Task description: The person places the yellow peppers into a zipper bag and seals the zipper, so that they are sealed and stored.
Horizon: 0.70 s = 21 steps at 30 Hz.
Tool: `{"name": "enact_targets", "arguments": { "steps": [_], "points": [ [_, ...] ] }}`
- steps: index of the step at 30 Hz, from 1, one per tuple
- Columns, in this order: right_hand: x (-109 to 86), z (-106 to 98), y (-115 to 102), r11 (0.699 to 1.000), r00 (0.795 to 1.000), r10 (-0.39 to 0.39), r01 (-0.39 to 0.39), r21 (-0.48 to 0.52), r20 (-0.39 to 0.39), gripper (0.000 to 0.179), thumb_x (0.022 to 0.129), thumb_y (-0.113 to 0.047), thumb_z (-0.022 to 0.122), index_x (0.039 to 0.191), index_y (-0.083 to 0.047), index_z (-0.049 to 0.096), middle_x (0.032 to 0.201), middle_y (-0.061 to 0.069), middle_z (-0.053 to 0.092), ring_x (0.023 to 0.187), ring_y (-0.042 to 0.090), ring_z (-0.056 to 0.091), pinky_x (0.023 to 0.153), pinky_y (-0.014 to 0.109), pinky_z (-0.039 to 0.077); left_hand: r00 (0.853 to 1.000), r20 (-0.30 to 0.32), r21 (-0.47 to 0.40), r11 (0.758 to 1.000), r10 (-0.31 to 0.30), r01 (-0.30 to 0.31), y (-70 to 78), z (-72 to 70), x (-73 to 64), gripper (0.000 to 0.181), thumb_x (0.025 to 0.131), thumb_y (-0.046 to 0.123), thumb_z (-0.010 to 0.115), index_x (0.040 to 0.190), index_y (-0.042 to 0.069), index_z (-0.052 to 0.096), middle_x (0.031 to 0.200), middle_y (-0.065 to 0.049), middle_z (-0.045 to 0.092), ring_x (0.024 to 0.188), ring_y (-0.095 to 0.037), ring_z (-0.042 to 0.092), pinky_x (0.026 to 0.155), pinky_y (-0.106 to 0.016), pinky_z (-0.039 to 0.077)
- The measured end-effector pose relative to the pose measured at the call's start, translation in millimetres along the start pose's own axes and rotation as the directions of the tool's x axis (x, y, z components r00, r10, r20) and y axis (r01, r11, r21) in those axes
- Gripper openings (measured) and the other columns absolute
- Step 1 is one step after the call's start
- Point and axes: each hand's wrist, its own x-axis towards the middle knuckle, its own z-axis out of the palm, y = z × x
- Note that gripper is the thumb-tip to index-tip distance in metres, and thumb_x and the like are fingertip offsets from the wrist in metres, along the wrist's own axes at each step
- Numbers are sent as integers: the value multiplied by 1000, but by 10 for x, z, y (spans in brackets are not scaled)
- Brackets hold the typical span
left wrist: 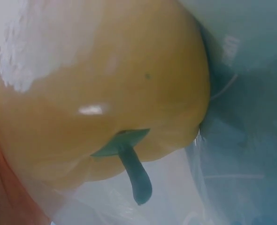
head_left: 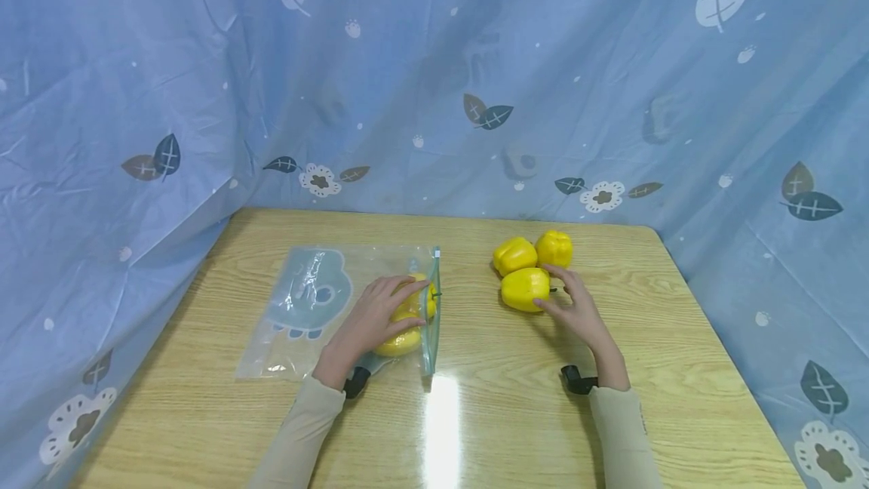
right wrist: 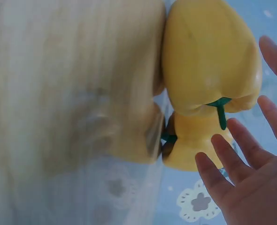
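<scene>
A clear zip bag [head_left: 278, 357] with a blue-green cartoon print lies on the table, its green zip edge to the right. Inside it are two yellow bell peppers, one by the mouth and a nearer bell pepper [head_left: 400, 343]. My left hand [head_left: 370, 315] grips the mouth-side bell pepper [left wrist: 143, 79] through the plastic, thumb and fingers on either side; its stem pokes to the zip edge. Three more bell peppers sit to the right. Beside the front bell pepper [head_left: 524, 290], my right hand [head_left: 575, 309] has thumb and fingers spread, fingertips right by its stem end.
Behind the front pepper stand a left bell pepper [head_left: 514, 256] and a right bell pepper [head_left: 554, 248], close together. The wooden table [head_left: 502, 421] runs back to a blue leaf-print curtain [head_left: 421, 59], which also hangs at both sides.
</scene>
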Motion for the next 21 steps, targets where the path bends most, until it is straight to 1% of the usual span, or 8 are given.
{"name": "enact_targets", "arguments": {
  "steps": [2,6,9,12,14,17,21],
  "points": [
    [-11,-7,-95,1000,999,23,-23,7,32,66,82,-12,70,139,-5,38,138,20,37,126,40,34,99,64,30,1000,5,0,1000,-5,5,1,-3,-2,64,84,55,57,141,30,39,135,-5,47,123,-27,43,104,-47,35],
    [-14,12,-93,997,994,79,-81,20,77,72,83,-15,70,143,-7,32,144,20,31,130,44,30,102,62,28,1000,5,-5,1000,-5,5,4,-2,-4,64,84,54,57,141,30,39,135,-5,47,123,-27,43,104,-47,34],
    [-7,45,49,996,994,86,-88,15,73,73,82,-22,71,144,-15,32,145,16,32,130,41,32,103,60,29,1000,2,-6,1000,-1,1,4,3,-3,64,84,54,58,141,30,39,135,-5,47,123,-26,43,105,-47,34],
    [-12,43,31,996,994,88,-89,22,60,72,82,-25,72,143,-16,35,145,14,34,129,39,34,103,58,31,1000,1,-2,1000,3,-3,-1,10,-1,64,84,54,57,141,30,38,136,-5,47,124,-26,43,105,-48,33],
    [-15,40,23,996,995,87,-89,27,52,72,81,-25,72,143,-14,36,144,15,35,128,39,35,102,58,32,1000,6,3,1000,0,0,-1,10,-3,64,85,54,56,141,31,38,136,-4,47,124,-26,43,106,-47,33],
    [-20,34,-2,996,995,86,-88,34,40,71,82,-23,72,142,-12,36,142,16,36,127,39,37,101,58,34,1000,5,5,1000,-1,1,-1,8,-6,65,85,55,56,142,31,37,135,-4,47,124,-26,42,106,-47,33],
    [-19,30,-78,997,998,65,-66,34,24,69,82,-19,71,141,-9,37,141,17,38,125,39,40,101,57,36,1000,6,11,1000,-4,4,-2,7,-12,65,85,55,56,142,31,37,136,-3,46,125,-25,42,106,-47,33]
  ]
}}
